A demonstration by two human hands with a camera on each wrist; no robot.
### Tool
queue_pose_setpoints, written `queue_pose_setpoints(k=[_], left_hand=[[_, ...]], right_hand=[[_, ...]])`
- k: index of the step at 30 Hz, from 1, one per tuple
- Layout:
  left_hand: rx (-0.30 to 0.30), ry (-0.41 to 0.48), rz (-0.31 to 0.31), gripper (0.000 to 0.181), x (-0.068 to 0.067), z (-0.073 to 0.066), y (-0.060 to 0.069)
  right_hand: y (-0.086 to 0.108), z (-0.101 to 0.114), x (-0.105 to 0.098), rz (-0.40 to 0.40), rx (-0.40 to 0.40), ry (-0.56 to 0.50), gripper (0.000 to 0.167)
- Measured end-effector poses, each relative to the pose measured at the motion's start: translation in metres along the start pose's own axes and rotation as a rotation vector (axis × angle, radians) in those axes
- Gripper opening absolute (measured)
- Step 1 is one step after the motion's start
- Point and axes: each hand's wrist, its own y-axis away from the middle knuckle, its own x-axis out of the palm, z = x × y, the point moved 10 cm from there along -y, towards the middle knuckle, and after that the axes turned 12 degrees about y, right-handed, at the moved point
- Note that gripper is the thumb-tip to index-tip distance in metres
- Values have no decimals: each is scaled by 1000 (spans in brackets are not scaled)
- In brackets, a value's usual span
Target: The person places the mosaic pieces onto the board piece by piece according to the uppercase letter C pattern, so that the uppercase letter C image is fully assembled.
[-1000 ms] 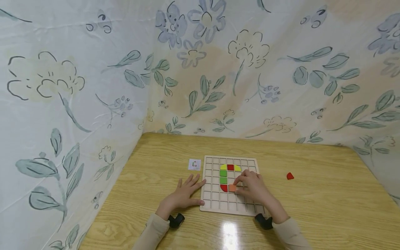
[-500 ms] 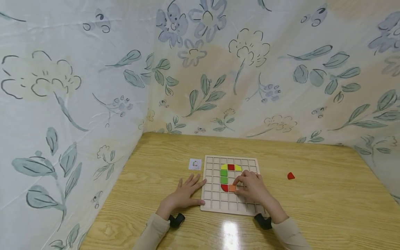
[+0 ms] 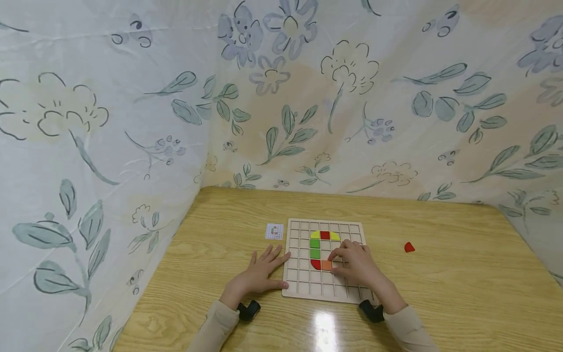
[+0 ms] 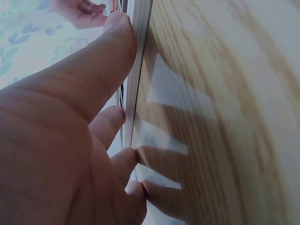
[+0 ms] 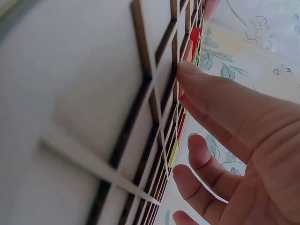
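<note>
A wooden grid board [image 3: 303, 289] lies on the table. An orange square tile [image 3: 326, 265] lies in a board cell beside a red rounded tile [image 3: 315, 264]. My right hand [image 3: 355, 264] has its thumb and index finger at the orange tile's right side, pinching it; in the right wrist view the thumb [image 5: 211, 86] partly covers the tile. My left hand [image 3: 259, 274] is spread, with thumb and index fingertips resting on the board's left edge. Two green squares [image 3: 314, 248], a red square [image 3: 324, 235] and yellow rounded tiles [image 3: 335, 236] sit in other cells.
A small printed pattern card [image 3: 274, 231] lies left of the board. One loose red rounded tile [image 3: 409, 247] is on the table [image 3: 462, 274] to the right. Flowered cloth [image 3: 281, 146] hangs behind and at the left.
The orange tile was slightly tilted between the right fingers and has settled flat in its cell beside the red rounded tile. The left hand has stayed in place.
</note>
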Motion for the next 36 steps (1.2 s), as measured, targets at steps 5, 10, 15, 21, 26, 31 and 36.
queue_pose_setpoints(k=[5, 10, 15, 21, 26, 31, 36], left_hand=[[3, -4, 1, 77, 1, 0, -1], [-1, -2, 2, 77, 0, 0, 0], [-2, 2, 4, 77, -2, -1, 1], [0, 3, 4, 77, -2, -3, 1], [-2, 5, 7, 77, -3, -3, 0], [-4, 10, 6, 77, -3, -3, 1], [2, 12, 8, 76, -2, -6, 2]], right_hand=[[3, -7, -3, -9, 0, -32, 20], [5, -18, -5, -19, 8, -54, 20], [8, -30, -9, -18, 26, -45, 20], [14, -43, -18, -46, 48, -50, 22], [20, -58, -24, -60, 70, -41, 22], [27, -74, -31, -77, 65, -51, 24], [35, -88, -39, -122, 30, -35, 26]])
